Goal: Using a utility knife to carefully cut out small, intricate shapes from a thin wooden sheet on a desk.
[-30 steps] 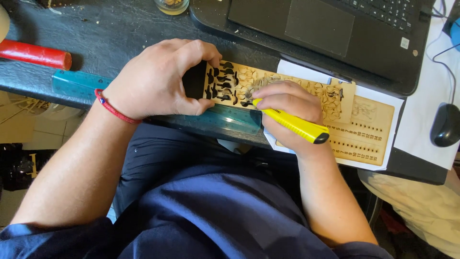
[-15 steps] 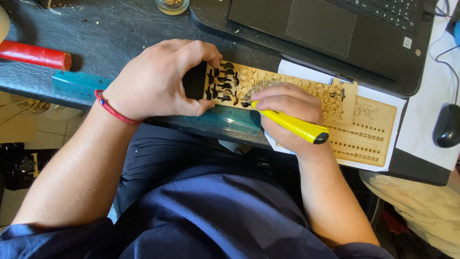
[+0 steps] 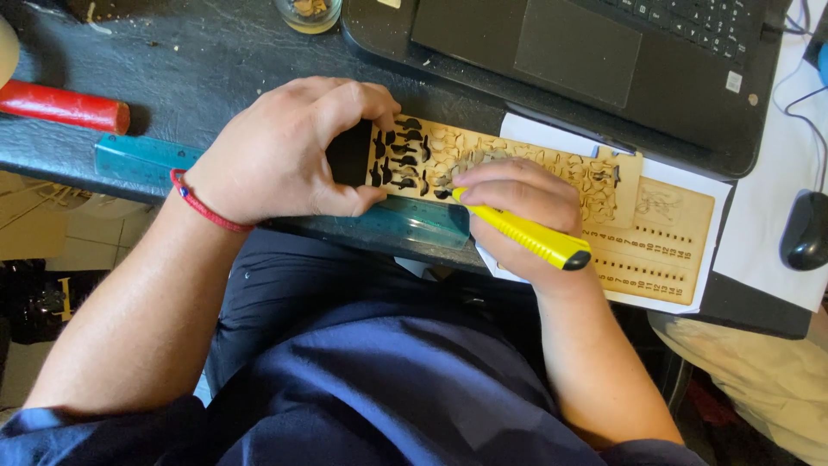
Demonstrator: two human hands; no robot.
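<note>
The right hand (image 3: 517, 203) has its grip clenched around a yellow craft knife (image 3: 522, 233); the front end of the knife rests on a thin wooden sheet (image 3: 509, 160) with many small cut-out shapes. The back end of the knife points to the near right, over the edge of the surface. The left hand (image 3: 285, 155) grasps the left end of this same sheet, with the fingers curled over its far edge and the thumb pressed at its near edge. On the left wrist is a red cord bracelet (image 3: 203, 207).

The sheet lies along the near edge of the dark surface (image 3: 198, 86). Just under its near side lies a blue-green transparent ruler (image 3: 414, 220). To the right, partly under the sheet, lies a second wooden sheet (image 3: 664, 250) with rows of small holes, on white paper (image 3: 707, 259). On the far side stands a black laptop (image 3: 561, 52). At the far left lies a red cylinder (image 3: 60, 105), at the right edge a black mouse (image 3: 806, 229), and at the far edge a small glass jar (image 3: 309, 13).
</note>
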